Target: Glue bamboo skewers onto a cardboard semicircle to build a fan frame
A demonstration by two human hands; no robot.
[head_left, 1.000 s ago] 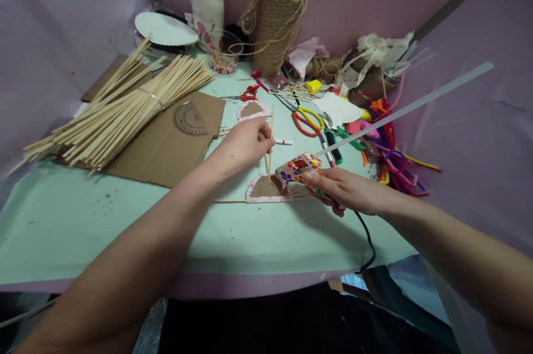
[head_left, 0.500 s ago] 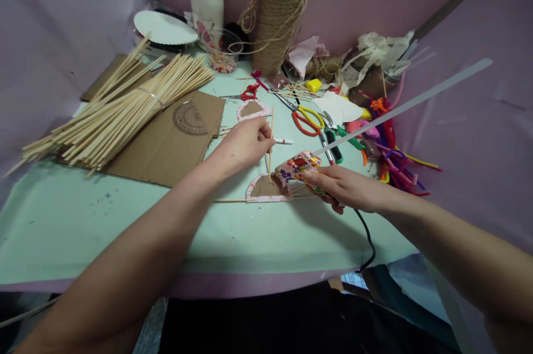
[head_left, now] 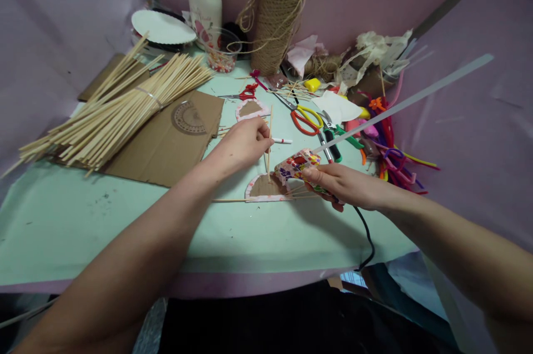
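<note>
My left hand (head_left: 250,142) pinches a thin wooden stick (head_left: 271,121), whose lower end meets a half-round cardboard piece (head_left: 262,187) with a pink-and-white edge. In my right hand (head_left: 333,183) is a flower-patterned glue gun (head_left: 300,164), with a long translucent glue stick (head_left: 416,100) out of its back. The gun's nozzle is close to the stick's foot; whether they touch is hidden. More thin sticks lie beside the cardboard piece, partly under the gun. A white marker (head_left: 283,141) lies just right of my left fingers.
A bundle of sticks (head_left: 125,110) rests on cardboard (head_left: 158,160) at left. Behind stand a bottle (head_left: 205,7), a cup of beads (head_left: 221,54) and a twine roll (head_left: 275,21). Scissors (head_left: 306,121), green-handled pliers (head_left: 347,136) and pipe cleaners (head_left: 400,168) lie at right.
The whole view has shifted very slightly. Both hands keep their holds, with no clear movement against the table.
</note>
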